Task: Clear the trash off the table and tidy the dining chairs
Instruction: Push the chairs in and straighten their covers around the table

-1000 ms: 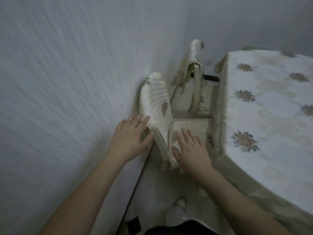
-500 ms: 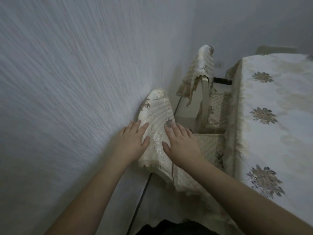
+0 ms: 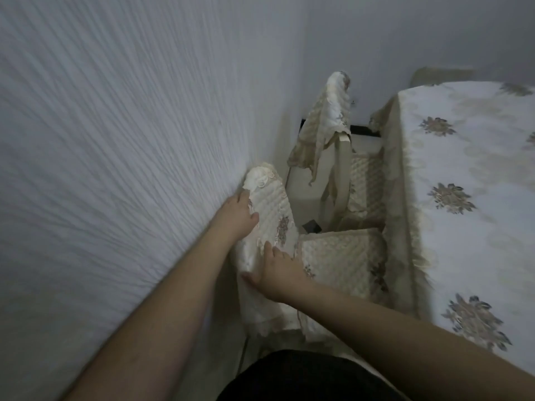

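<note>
The left hand is laid against the wall-side edge of the near chair's backrest cover, its fingers spread along the quilted cream fabric and its thumb pressed onto the cover's front face, so the top of the backrest is gripped between them. The right hand is placed lower on the same cover, palm down and fingers loosely extended, with the thumb hooked around the satin side edge; the fabric is held rather than pinched tight. The near chair is seen from above, its padded seat cushion lying just right of the backrest and tucked under the hanging edge of the counter. The backrest is touching or almost touching the textured white wall. Beyond it, a second chair is set against the counter too, its own cover hanging crooked and partly slipped off the backrest frame. The counter is draped with a pale cloth bearing flower motifs, and no trash can be seen on the part in view. Dark clothing is visible at the bottom edge
</note>
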{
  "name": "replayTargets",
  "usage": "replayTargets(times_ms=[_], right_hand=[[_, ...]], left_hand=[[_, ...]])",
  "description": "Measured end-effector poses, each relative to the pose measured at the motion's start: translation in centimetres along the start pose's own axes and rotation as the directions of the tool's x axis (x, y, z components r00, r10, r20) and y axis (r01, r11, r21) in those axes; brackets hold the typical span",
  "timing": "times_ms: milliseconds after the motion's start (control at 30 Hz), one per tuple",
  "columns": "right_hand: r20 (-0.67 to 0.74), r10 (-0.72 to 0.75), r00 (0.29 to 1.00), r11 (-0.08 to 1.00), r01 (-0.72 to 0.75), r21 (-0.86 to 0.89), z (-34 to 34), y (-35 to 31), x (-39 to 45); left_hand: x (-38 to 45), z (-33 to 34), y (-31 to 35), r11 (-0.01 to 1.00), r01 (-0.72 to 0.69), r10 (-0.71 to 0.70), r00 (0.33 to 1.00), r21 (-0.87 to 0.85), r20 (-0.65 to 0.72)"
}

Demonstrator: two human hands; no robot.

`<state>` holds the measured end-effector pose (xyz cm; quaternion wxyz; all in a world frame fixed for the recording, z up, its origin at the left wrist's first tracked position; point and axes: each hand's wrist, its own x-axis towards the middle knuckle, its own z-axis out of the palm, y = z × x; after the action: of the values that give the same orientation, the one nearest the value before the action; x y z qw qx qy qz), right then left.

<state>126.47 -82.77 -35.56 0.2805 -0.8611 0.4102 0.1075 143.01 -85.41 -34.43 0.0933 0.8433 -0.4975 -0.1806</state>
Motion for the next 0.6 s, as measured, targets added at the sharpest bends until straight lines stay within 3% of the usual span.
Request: replayTargets(times_ms=[200,300,467,600], right_hand=[[-0.007,0.009,1.000,0.991,-0.008,0.134,1.9,-1.4,2.0],[0.089,0.008,0.996,0.973,-0.028,0.229,2.9,-1.3,2.7],[0.118,0.014,0.993,0.919,-0.060,0.390,3.3,-1.1,2.8],[0.085,0.035,0.996,0.924,-0.065,0.377,3.2,-1.1,2.5]], left_hand=[[2.2,1.5,0.7,0.996,0.091,-0.092,0.996,-0.012,-0.009],[2.5,1.6,0.7,0.994,0.101,-0.102,0.994,-0.031,-0.025],[2.5,2.0,0.4,0.992,0.059,-0.071,0.992,-0.114,-0.105],[2.6,2.0,0.3,0.994,0.008,-0.023,0.991,-0.113,-0.133]])
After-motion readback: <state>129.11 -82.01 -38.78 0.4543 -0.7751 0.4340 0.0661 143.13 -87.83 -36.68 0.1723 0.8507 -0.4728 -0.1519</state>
